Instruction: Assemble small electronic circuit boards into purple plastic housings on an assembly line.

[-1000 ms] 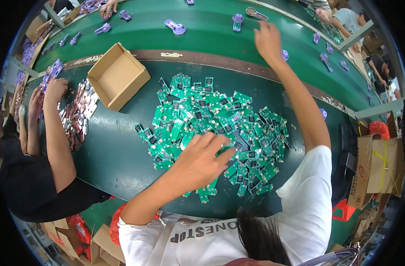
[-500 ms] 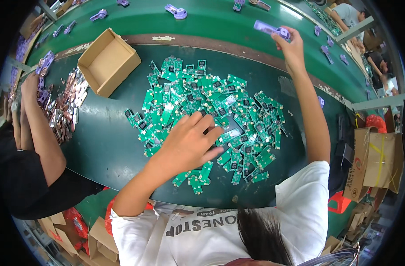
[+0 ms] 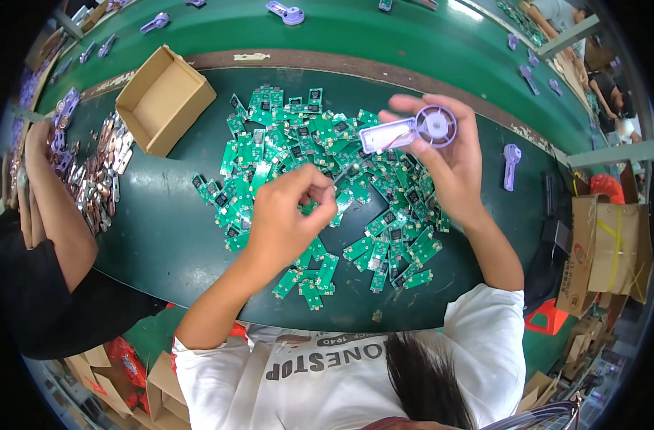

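My left hand [image 3: 287,215] pinches a small circuit board [image 3: 347,174] between thumb and fingers, seen edge-on above the pile. To its right, my right hand [image 3: 456,168] grips a light purple handheld-fan housing [image 3: 388,136]. The housing's round fan end lies between my fingers and thumb, and its long open handle shell points left. A thin reddish wire shows inside the handle. Green circuit boards [image 3: 264,147], many with dark displays, lie in a loose heap below both hands. Part of the heap is hidden by my left hand.
An open cardboard box [image 3: 162,100] stands left of the heap. Farther left, a co-worker's arm [image 3: 58,193] reaches beside a pile of shiny metallic parts [image 3: 101,168]. Purple fan parts [image 3: 287,13] lie along the green belt beyond the table's raised edge. One purple fan part [image 3: 512,166] rests at right.
My right hand has brought the fan housing from over the belt down to above the boards, turning its open side into view. My left hand has lifted a circuit board from the heap.
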